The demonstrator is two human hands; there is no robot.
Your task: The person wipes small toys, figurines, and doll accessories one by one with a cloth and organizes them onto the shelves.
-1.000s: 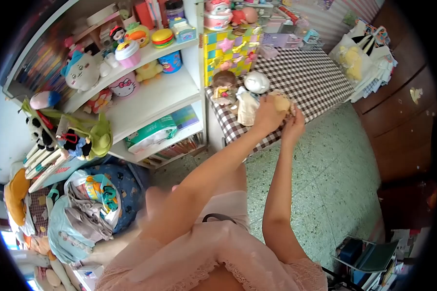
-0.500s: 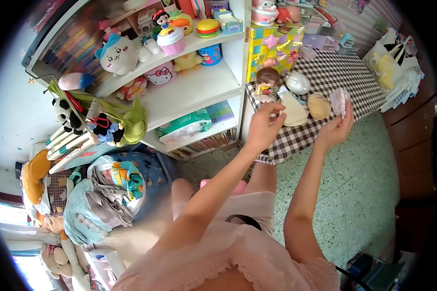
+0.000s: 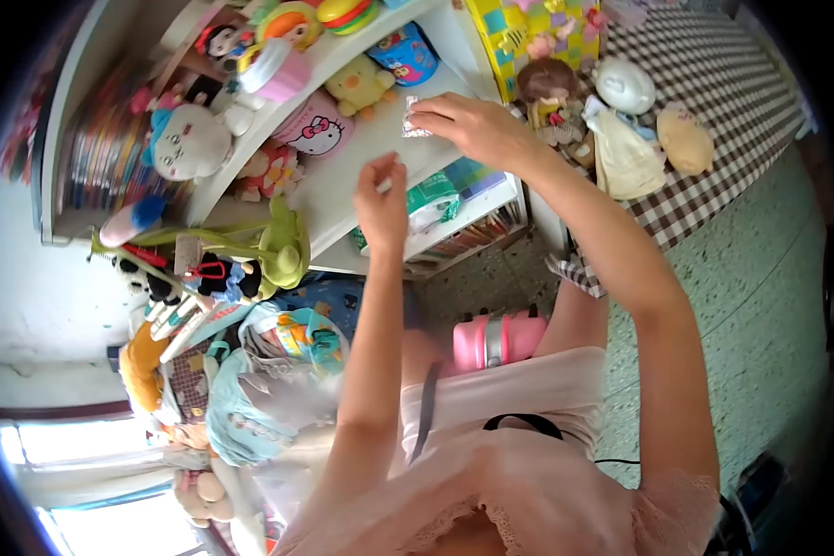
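Note:
My right hand [image 3: 477, 130] reaches over the white shelf [image 3: 459, 88], pinching a small pink-and-white patterned piece [image 3: 415, 119] whose exact kind I cannot make out. Lower and to the left, my left hand [image 3: 381, 208] is raised in front of the shelf, fingers loosely curled and apart, with nothing visible in it. Close by on the shelf are a pink Hello Kitty tub [image 3: 317, 128], a yellow plush chick [image 3: 360, 85] and a blue tin [image 3: 404, 54]. A green packet [image 3: 433, 199] lies on the shelf below, partly hidden by my left hand.
On the checked tablecloth [image 3: 732, 74] are a brown-haired doll [image 3: 549, 93], a cream cloth piece [image 3: 625, 157], a silvery rounded object [image 3: 625, 85] and a tan rounded object [image 3: 686, 139]. Plush toys hang at the shelf's left side. A clothes pile [image 3: 259, 398] lies lower left.
Both hands have moved left from the table to the shelf. The patterned piece has travelled with my right hand. My view has turned left, and the pink object between my legs shows more fully.

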